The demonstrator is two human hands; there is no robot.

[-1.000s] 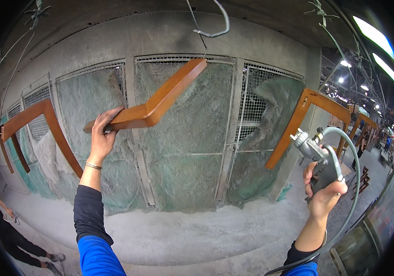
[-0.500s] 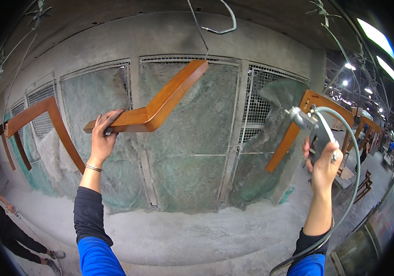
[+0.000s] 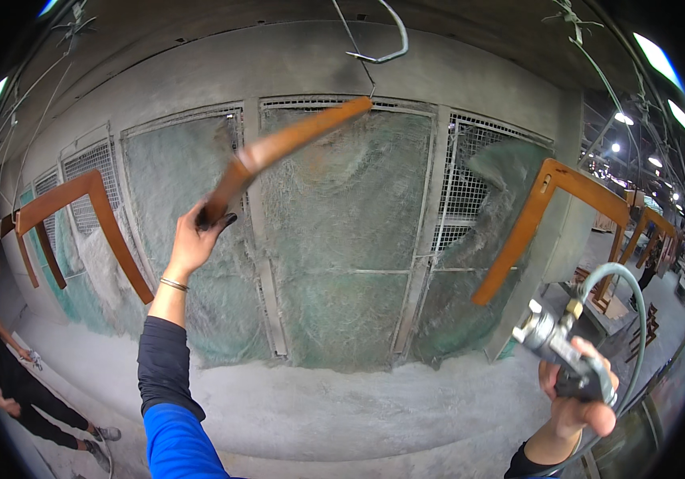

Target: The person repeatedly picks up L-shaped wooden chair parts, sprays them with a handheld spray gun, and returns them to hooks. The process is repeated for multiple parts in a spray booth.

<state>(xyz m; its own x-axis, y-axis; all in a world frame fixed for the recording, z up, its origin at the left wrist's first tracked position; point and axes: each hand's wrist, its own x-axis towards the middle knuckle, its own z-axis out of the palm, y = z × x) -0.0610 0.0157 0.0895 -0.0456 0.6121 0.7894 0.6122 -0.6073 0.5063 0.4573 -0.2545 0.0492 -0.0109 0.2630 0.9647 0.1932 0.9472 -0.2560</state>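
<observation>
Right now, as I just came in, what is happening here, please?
The person's left hand grips the lower end of a bent brown wooden piece, which hangs by its upper end from a thin wire. The right hand holds a spray gun with a hose, apart from the piece. Similar pieces hang on both sides.

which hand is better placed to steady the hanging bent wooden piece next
Probably the left: the left hand holds the lower end of the bent wooden piece, while the right hand is well off to the right, holding a spray gun.
</observation>
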